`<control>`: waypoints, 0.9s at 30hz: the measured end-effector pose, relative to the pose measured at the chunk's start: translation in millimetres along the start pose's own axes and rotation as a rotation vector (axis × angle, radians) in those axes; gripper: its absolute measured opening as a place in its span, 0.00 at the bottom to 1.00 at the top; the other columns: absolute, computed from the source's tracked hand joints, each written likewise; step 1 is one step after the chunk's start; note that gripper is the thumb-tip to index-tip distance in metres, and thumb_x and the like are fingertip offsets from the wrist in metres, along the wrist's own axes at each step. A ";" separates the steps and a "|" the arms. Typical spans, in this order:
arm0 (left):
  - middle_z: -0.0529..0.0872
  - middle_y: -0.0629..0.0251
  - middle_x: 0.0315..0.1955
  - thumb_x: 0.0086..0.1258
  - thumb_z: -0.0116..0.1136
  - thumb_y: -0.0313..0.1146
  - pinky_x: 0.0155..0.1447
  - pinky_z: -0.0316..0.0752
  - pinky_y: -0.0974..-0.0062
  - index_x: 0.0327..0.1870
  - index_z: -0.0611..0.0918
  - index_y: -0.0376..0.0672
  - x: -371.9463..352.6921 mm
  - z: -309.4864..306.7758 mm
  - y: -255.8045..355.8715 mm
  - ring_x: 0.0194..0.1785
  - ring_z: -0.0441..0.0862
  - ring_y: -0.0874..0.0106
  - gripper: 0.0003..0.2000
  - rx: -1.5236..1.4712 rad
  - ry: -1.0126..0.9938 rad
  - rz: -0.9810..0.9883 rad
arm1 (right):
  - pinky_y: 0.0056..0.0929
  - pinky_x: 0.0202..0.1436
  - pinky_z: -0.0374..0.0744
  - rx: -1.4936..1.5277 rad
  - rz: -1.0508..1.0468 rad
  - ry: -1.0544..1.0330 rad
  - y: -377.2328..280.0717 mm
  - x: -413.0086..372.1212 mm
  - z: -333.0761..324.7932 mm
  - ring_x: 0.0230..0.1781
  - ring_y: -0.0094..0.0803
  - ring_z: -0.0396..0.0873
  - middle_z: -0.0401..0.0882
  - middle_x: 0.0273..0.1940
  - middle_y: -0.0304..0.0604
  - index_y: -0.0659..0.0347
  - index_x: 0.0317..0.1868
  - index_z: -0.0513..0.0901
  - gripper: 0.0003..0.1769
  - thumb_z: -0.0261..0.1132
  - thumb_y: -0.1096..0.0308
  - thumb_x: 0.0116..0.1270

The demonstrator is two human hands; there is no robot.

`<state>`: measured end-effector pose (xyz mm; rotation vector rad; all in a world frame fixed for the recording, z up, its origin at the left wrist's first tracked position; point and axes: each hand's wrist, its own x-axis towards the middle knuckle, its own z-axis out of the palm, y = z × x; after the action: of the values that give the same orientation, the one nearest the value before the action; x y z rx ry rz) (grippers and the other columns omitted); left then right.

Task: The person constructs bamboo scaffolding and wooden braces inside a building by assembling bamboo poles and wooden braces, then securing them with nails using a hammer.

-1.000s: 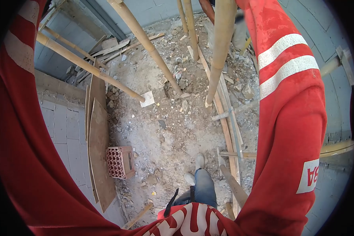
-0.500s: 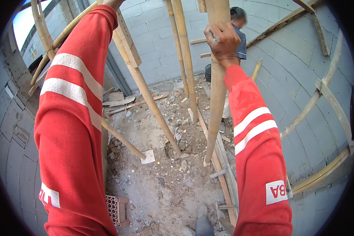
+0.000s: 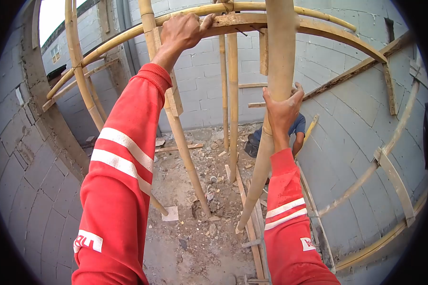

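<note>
At top centre, our left hand (image 3: pixel 184 32) curls closed over the beam (image 3: pixel 242 20). Right of centre, our right hand (image 3: pixel 284 108) wraps partway around the pole (image 3: pixel 281 52); 2 thinner poles (image 3: pixel 233 104) stand left of it.

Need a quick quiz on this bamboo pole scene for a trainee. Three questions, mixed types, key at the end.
1. Multiple choice: What is the right hand holding?
A) a shovel
B) the thick bamboo pole
C) a coil of rope

2. True or false: The left hand, at the curved timber beam, is lower than the right hand.

3. Fill in the blank: The wall behind the thick bamboo pole is laid in grey ____.

Key: 1. B; 2. False, the left hand is higher; 3. blocks.
</note>
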<state>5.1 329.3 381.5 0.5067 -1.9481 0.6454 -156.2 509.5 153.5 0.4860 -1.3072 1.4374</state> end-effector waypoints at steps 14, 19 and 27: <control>0.87 0.50 0.25 0.76 0.33 0.70 0.39 0.82 0.54 0.31 0.88 0.41 -0.2 -4.1 5.4 0.34 0.88 0.53 0.40 0.030 -0.074 -0.045 | 0.41 0.76 0.66 1.500 0.901 -0.827 60.9 64.4 5.1 0.74 0.45 0.66 0.64 0.73 0.59 0.68 0.78 0.50 0.61 0.60 0.25 0.65; 0.88 0.51 0.27 0.77 0.34 0.69 0.41 0.81 0.55 0.34 0.90 0.43 -1.0 -8.3 5.1 0.36 0.89 0.55 0.39 0.077 -0.083 -0.027 | 0.41 0.63 0.82 1.490 0.925 -1.105 45.8 125.6 55.2 0.60 0.38 0.82 0.81 0.57 0.55 0.71 0.70 0.68 0.50 0.47 0.27 0.73; 0.88 0.50 0.25 0.75 0.34 0.71 0.38 0.81 0.58 0.32 0.90 0.43 0.5 -8.1 4.2 0.33 0.89 0.55 0.40 0.100 -0.073 -0.023 | 0.37 0.50 0.89 1.437 0.656 -1.091 28.5 116.5 58.8 0.50 0.37 0.86 0.83 0.54 0.53 0.62 0.68 0.72 0.44 0.42 0.30 0.76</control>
<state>7.8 337.6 384.1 0.6212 -1.9824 0.7209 -240.6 512.5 257.1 2.1509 -0.9454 2.7653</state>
